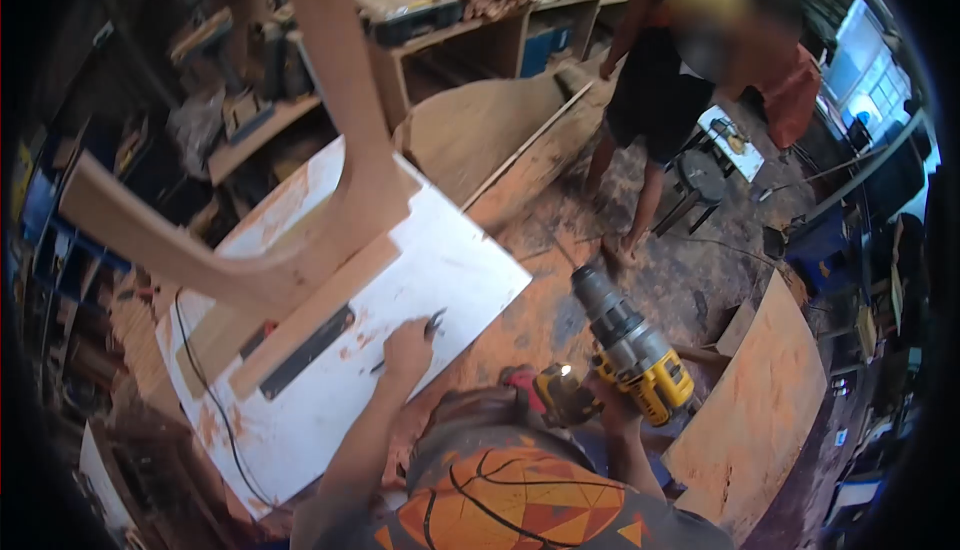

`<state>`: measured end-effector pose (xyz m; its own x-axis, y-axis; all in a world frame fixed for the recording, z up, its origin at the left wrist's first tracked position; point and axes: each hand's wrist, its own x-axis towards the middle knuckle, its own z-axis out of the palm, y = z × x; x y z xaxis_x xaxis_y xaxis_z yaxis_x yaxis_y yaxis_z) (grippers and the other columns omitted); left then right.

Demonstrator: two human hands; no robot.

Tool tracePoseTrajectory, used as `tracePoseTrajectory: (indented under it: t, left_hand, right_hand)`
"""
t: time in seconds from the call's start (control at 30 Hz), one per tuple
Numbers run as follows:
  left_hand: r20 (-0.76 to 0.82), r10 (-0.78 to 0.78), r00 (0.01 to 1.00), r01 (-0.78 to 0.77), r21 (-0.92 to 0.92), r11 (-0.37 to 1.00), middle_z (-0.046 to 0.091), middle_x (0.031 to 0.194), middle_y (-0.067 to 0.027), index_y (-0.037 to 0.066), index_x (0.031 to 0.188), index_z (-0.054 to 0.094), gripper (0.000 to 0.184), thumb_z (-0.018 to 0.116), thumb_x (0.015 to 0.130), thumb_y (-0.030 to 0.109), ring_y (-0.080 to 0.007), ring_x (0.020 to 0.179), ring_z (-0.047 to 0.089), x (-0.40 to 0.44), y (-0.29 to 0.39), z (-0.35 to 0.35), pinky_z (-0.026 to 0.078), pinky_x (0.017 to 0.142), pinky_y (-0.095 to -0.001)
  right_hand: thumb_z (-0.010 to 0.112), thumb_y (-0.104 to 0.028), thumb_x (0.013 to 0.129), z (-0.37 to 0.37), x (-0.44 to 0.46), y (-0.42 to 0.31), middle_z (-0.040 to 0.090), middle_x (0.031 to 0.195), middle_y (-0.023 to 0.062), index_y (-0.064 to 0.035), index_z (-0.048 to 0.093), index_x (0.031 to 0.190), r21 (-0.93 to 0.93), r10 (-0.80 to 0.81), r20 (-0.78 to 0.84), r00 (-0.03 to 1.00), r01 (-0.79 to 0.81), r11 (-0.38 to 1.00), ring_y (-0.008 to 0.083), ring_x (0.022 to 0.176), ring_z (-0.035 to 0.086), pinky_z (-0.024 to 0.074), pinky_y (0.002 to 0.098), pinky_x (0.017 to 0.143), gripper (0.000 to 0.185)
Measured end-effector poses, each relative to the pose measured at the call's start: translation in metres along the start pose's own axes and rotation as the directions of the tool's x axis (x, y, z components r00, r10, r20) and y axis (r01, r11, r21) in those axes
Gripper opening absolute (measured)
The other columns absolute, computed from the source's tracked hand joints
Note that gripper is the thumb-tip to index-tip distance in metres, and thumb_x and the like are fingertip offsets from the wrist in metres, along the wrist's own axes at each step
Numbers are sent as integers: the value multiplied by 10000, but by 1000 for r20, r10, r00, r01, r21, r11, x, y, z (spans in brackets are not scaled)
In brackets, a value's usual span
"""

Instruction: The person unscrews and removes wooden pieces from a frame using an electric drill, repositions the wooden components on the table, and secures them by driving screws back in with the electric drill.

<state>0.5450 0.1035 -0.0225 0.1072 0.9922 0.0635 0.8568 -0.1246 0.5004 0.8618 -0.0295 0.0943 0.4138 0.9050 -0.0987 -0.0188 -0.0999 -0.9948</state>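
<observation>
My right hand grips the handle of a yellow and black cordless drill, which has a long thin bit pointing up and away. To the left, over the white tabletop, my left hand is closed round a small dark tool. Its hooked end shows above the fist and a thin tip below; its kind is unclear. Beyond that hand lies a dark flat bar beside a wooden strip. A large curved wooden piece rises behind them with two long arms.
A black cable runs across the tabletop's left side. Another person stands ahead, near a black stool. A wooden panel leans at right. Workbenches with stacked wood stand at the back. Sawdust covers the floor.
</observation>
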Motion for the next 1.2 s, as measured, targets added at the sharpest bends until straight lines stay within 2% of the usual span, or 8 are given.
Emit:
tracePoseTrajectory:
  t: [0.43,0.67,0.73,0.8,0.87,1.07,1.13,1.2]
  left_hand:
    - [77,156,985,-173,371,912,606,759,-70,153,1058,713,268,659,801,100,-304,695,642,7,19,1,492,575,-447]
    - [-98,-172,980,196,362,911,675,839,-128,81,1000,713,176,638,844,56,-361,775,666,23,68,26,525,683,-457]
    - [-469,-506,724,523,-105,846,718,974,-197,-26,1050,704,197,638,924,110,-338,872,690,30,73,47,538,785,-421]
    - [-396,-647,651,552,-338,762,716,1049,-231,-121,1093,668,332,638,980,190,-290,942,680,63,118,52,523,860,-390]
    - [-509,-658,555,446,-485,752,715,1003,-196,-128,1083,665,367,649,985,226,-252,915,658,98,160,70,517,849,-388]
    - [-273,-652,707,331,-687,647,664,941,-103,-91,1048,646,347,650,998,253,-188,882,599,251,244,117,490,805,-351]
    - [-258,-569,781,273,-678,683,642,906,-74,-77,1049,644,333,648,1001,252,-177,860,589,310,250,130,485,780,-345]
    - [-193,-530,826,208,-769,604,568,818,-15,-64,1051,641,323,658,998,254,-125,741,524,378,258,137,437,668,-302]
  right_hand:
    - [728,-168,921,-137,209,33,621,952,10,-99,618,1109,-121,61,337,940,-21,992,149,843,597,496,326,734,228]
    - [700,-244,953,-194,323,-2,653,981,29,-121,641,1124,-170,-34,461,887,126,977,174,832,603,496,366,724,220]
    - [706,-255,946,-188,352,-32,660,966,36,-127,649,1114,-441,213,436,874,1,897,194,826,613,500,362,726,218]
    - [730,-234,921,-184,386,-14,670,934,46,-131,656,1085,-266,-274,386,881,391,881,225,820,636,503,364,715,207]
    - [734,-219,913,-169,416,-14,668,925,56,-119,659,1072,-391,-281,275,919,374,841,230,814,640,503,366,710,202]
    - [630,-157,960,-156,515,-19,654,1015,46,-62,633,1162,-45,-95,421,902,126,991,140,966,605,508,313,861,224]
    - [689,-175,908,-145,538,-9,689,939,45,-100,682,1029,-167,-71,211,975,108,980,209,850,663,527,367,733,142]
    - [698,-174,908,-151,546,-21,697,953,38,-107,683,1084,-412,-504,188,843,533,738,229,869,672,536,369,759,189]
